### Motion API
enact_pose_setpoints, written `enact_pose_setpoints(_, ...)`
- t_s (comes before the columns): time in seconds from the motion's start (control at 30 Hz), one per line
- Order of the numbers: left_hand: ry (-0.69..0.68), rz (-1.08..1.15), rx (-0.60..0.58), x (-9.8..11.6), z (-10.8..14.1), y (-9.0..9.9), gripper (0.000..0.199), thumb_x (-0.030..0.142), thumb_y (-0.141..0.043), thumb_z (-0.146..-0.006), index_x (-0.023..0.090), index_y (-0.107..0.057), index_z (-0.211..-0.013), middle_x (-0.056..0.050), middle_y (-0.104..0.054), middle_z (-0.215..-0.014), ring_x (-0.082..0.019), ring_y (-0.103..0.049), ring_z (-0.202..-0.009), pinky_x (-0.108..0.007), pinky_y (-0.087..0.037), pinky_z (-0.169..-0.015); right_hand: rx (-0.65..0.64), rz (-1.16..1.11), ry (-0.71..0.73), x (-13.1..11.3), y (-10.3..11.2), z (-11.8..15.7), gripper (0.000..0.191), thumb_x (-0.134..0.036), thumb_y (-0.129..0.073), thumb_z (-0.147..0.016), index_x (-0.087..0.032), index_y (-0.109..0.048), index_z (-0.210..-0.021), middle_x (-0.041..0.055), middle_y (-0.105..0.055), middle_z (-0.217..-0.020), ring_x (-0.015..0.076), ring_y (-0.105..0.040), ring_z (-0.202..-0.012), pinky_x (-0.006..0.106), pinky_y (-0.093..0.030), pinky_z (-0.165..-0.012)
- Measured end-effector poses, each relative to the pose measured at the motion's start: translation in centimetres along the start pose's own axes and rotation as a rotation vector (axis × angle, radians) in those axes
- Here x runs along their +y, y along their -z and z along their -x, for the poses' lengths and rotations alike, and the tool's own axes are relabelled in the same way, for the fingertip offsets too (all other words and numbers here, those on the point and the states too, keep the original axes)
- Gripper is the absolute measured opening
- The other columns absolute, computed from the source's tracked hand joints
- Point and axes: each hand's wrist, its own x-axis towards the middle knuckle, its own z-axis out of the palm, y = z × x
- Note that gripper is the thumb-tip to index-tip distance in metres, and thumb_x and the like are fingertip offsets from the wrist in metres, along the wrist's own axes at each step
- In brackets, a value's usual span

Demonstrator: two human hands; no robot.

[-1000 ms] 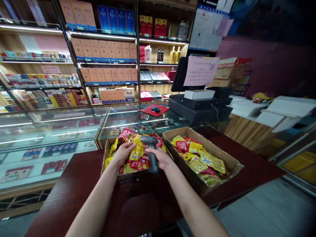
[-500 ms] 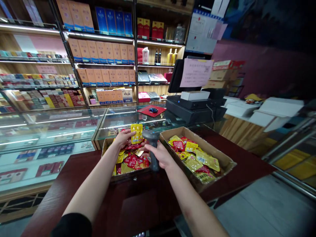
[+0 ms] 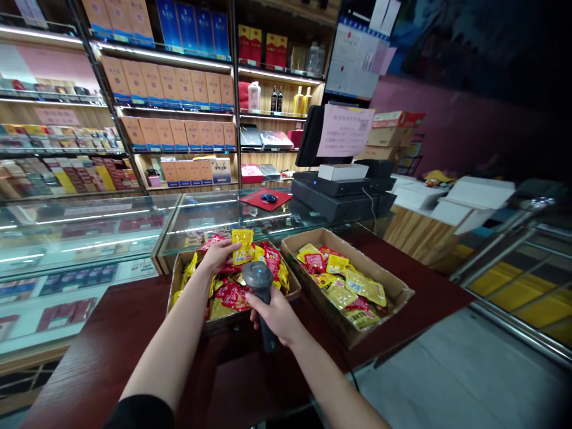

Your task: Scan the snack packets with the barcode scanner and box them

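Above the left cardboard box (image 3: 226, 325), my left hand (image 3: 218, 255) pinches a small yellow snack packet (image 3: 242, 246) by its left edge and holds it upright. Wrapped round the handle of a dark grey barcode scanner (image 3: 258, 275) is my right hand (image 3: 274, 316). A small blue light shows on top of the scanner head, which is close below the packet and in front of the box. Red, yellow and gold packets (image 3: 232, 292) fill the left box, partly hidden by my hands and the scanner. The right cardboard box (image 3: 297, 238) contains similar packets (image 3: 353, 286).
Both boxes stand on a dark red tabletop (image 3: 89, 351). Behind it is a glass display counter (image 3: 107, 220) with a mouse (image 3: 269, 198) on a red mat, and a monitor (image 3: 308, 140) on a black base. Metal railings (image 3: 513, 304) stand at the right.
My right hand has brought the scanner lower and nearer to me, tilting its head under the packet. The packet stays in my left hand. The whole view has shifted slightly.
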Motion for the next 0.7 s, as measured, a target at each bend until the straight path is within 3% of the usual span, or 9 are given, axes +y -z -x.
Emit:
enact_pose_setpoints(0.3, 0.002, -0.004, 0.004, 0.0, 0.4, 0.6, 0.037, 0.026, -0.083, -0.062, 0.012, -0.067, -0.093, -0.007, -0.071, -0.08, -0.016, -0.067, -0.06, -0.023, -0.055, -0.05, 0.013, -0.032, 0.022, 0.1, -2.1, -0.7, 0.033, -0.04, -0.067, -0.073, -0.02, -0.047, -0.09, -0.0061, -0.053, -0.055, 0.012, -0.053, -0.044, 0.024, -0.045, -0.038)
enact_pose_setpoints(0.5, 0.002, -0.002, 0.058, 0.1, 0.6, 0.4, 0.036, 0.026, -0.084, -0.059, 0.013, -0.066, -0.087, -0.004, -0.07, -0.076, -0.014, -0.065, -0.058, -0.024, -0.055, -0.05, 0.016, 0.012, 0.039, 0.2, -2.8, -0.7, 0.032, -0.041, -0.064, -0.075, -0.02, -0.046, -0.09, -0.0077, -0.049, -0.049, 0.0111, -0.048, -0.04, 0.024, -0.042, -0.038)
enact_pose_setpoints(0.7, 0.011, -0.01, 0.069, 0.0, 0.6, 0.5, 0.036, 0.027, -0.085, -0.056, 0.014, -0.066, -0.084, 0.0, -0.066, -0.066, -0.008, -0.056, -0.046, -0.019, -0.048, -0.043, 0.013, 0.019, 0.046, 0.4, -3.1, -0.6, 0.034, -0.044, -0.064, -0.074, -0.021, -0.046, -0.091, -0.0082, -0.049, -0.049, 0.0113, -0.047, -0.04, 0.024, -0.041, -0.037)
